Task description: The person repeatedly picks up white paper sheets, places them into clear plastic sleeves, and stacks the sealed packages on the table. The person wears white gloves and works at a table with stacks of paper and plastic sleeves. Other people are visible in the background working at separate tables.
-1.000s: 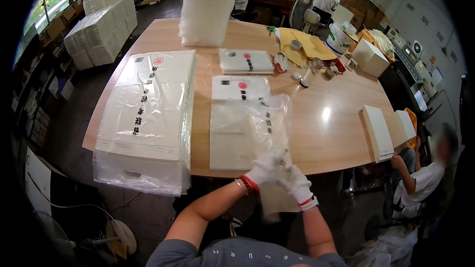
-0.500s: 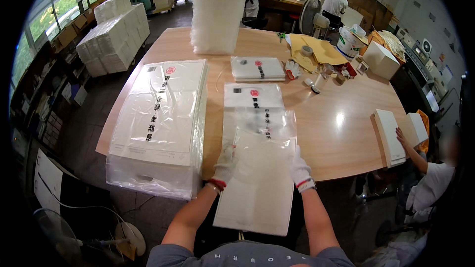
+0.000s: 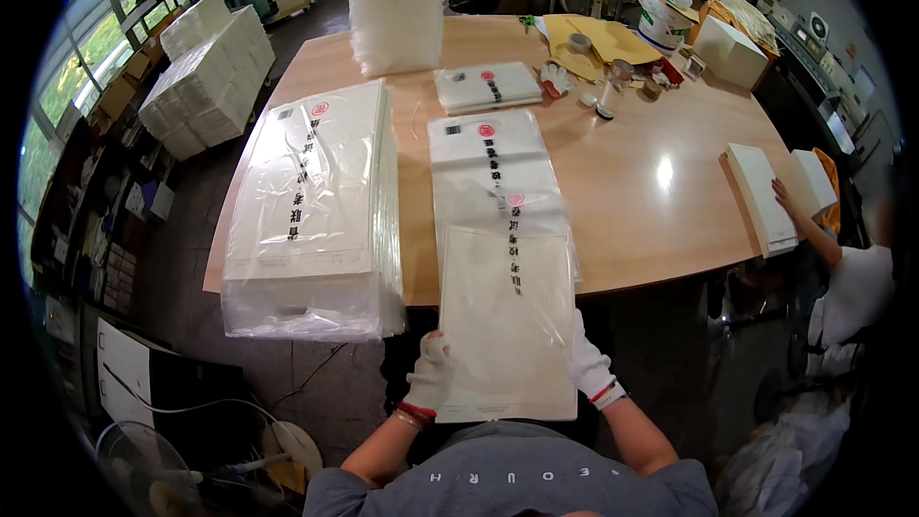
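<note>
A stiff off-white paper sheet (image 3: 507, 325), or a thin stack of them, lies upright in front of me, its near end past the table edge by my shirt. Clear plastic with black and red print covers at least its upper part. My left hand (image 3: 433, 371), in a white glove with a red cuff, grips its left edge. At the right edge my right hand (image 3: 591, 362), gloved alike, is closed on it, fingers partly hidden. The far end of the plastic overlaps a pile of printed clear bags (image 3: 493, 158) on the table.
Left of it stands a thick stack of bagged paper (image 3: 306, 191). A tall white stack (image 3: 394, 10), smaller bag pile (image 3: 488, 86), spare glove (image 3: 553, 80), tape roll (image 3: 579, 42) and yellow envelopes (image 3: 613, 38) lie farther back. At right a co-worker's hand (image 3: 783, 199) touches white blocks.
Both hands have drawn the paper and its plastic toward me, and the sheet now sits straighter. A red mark on the plastic has come into sight. The whole view has shifted.
</note>
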`<control>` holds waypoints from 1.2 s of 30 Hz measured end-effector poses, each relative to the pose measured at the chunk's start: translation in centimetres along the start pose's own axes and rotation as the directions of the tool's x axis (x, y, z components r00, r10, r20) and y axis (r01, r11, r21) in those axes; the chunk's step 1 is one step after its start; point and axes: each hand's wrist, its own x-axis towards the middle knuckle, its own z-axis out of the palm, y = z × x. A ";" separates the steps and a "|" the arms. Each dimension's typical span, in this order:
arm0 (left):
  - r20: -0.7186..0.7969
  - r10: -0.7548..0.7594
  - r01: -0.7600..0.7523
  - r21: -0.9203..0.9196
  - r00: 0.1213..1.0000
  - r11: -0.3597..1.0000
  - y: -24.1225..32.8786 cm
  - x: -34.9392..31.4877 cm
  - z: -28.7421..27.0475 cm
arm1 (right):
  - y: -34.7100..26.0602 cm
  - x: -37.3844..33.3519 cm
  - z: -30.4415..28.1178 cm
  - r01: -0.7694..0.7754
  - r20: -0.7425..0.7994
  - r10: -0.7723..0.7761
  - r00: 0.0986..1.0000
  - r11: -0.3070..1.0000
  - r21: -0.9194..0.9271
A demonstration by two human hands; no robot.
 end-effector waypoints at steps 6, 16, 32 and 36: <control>0.316 -0.331 0.257 0.253 0.889 0.933 6.5 -5.7 -5.5 | -1.1 -9.9 0.0 0.027 0.070 -0.037 0.997 0.989 0.144; 0.311 -0.267 0.334 -0.187 0.912 0.924 10.0 -6.4 -9.9 | -3.4 -12.8 -4.0 0.024 -0.070 -0.014 0.997 0.988 0.152; -0.186 0.182 -0.260 -0.713 0.966 0.651 18.3 0.7 -16.2 | -13.5 -3.7 -2.3 -0.099 0.061 -0.281 0.958 -0.122 0.988; -0.737 0.070 -0.448 -0.329 0.672 0.831 13.1 5.8 -21.6 | -20.5 4.3 -1.9 -0.356 0.166 -0.566 0.807 -0.243 0.903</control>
